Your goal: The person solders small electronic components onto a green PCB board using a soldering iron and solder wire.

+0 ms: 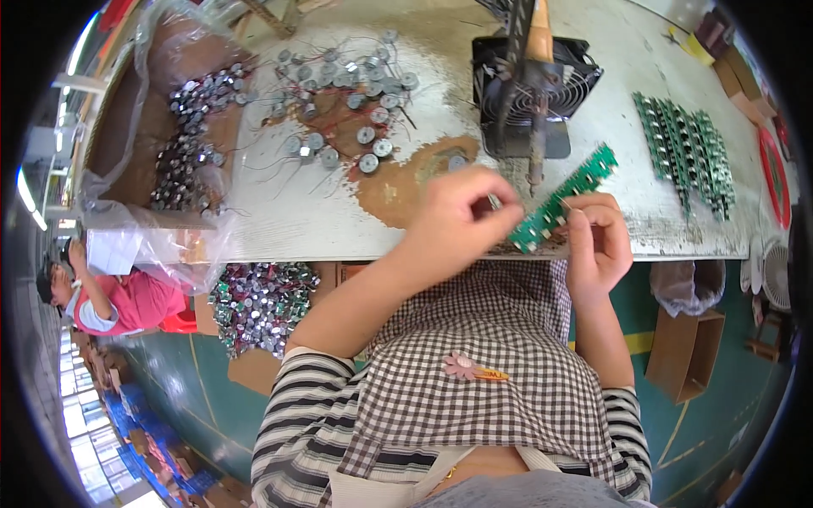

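A long green circuit board strip point(584, 179) with small pale parts lies slantwise at the table's front edge, below the tip of a mounted soldering iron point(537, 140). At its lower left end is my left hand point(466, 222), thumb and forefinger drawn together; what they pinch, if anything, is too small and blurred to make out. My right hand point(600, 245) is closed at the strip's near side, thumb and forefinger pinching at its edge, other fingers curled. Small round motors point(368, 162) with thin red wires lie scattered beyond my left hand.
Behind the iron stands a black fan point(576, 80). More green board strips point(686, 157) lie in a row at the right. A plastic-lined carton point(123, 169) of motors sits at the left, and another box below holds a heap of motors point(264, 305). A co-worker point(127, 300) is at far left.
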The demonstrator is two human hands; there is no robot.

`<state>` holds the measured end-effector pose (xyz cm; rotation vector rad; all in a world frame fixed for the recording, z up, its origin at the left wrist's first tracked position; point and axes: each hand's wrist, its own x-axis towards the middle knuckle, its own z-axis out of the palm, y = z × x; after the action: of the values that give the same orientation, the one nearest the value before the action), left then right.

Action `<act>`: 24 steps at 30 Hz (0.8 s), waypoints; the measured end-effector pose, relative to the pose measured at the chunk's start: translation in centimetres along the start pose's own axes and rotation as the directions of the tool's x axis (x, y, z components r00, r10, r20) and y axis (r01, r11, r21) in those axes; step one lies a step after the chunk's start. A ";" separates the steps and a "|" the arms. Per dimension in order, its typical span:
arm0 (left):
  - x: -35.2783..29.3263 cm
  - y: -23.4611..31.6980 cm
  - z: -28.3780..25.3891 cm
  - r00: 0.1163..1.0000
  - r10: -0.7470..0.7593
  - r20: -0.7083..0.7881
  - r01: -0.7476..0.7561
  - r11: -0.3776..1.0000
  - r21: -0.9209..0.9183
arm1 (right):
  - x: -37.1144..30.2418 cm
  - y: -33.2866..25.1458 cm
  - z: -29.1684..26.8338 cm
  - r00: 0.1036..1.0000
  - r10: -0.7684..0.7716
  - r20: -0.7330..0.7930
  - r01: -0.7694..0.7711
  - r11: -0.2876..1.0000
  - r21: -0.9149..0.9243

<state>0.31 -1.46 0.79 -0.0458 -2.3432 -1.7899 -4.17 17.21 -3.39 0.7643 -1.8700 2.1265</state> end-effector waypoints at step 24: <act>5.6 -2.3 -16.0 0.453 0.616 -0.645 -0.255 0.783 0.568 | 0.1 1.1 -0.1 1.000 0.031 -0.002 -0.031 0.998 -0.055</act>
<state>-3.35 -17.89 3.62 0.1665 -1.6884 -0.7533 -4.76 17.12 -4.30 0.7269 -1.9428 2.0839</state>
